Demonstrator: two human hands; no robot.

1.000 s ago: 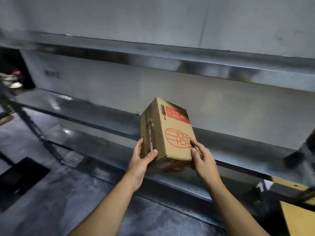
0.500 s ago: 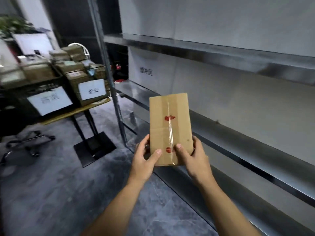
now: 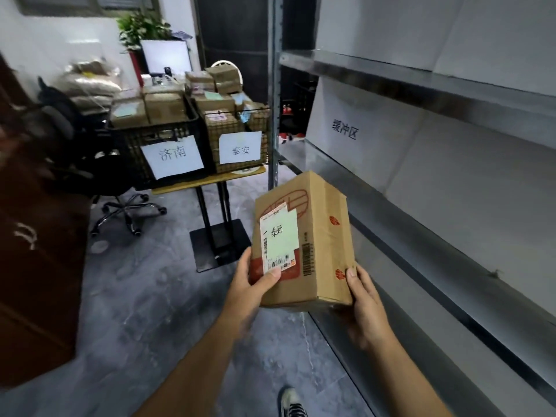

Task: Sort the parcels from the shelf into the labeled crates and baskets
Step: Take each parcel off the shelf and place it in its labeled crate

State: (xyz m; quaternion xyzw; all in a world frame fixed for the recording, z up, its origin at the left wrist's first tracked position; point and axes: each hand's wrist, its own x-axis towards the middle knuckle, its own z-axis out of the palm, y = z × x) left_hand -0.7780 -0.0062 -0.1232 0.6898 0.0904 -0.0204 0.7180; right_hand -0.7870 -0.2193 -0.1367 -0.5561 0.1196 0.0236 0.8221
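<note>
I hold a brown cardboard parcel point(image 3: 319, 245) with red print and a pale green handwritten label in front of me, clear of the shelf. My left hand point(image 3: 249, 287) grips its lower left side, thumb on the label. My right hand point(image 3: 365, 305) grips the lower right corner from beneath. Further back on a small table stand a black crate point(image 3: 168, 136) and a wire basket point(image 3: 240, 139), each with a white paper label and each filled with parcels.
A metal shelf unit point(image 3: 421, 182) runs along the right, its upright post point(image 3: 273, 94) beside the basket. The table point(image 3: 207, 182) stands on a black base plate. A black office chair point(image 3: 99, 164) is at the left, a dark cabinet point(image 3: 36, 266) nearer. My shoe point(image 3: 291, 404) shows below.
The view has swung left from the shelf toward the crates. The parcel has been turned in my hands, so the labelled face now points up at me.
</note>
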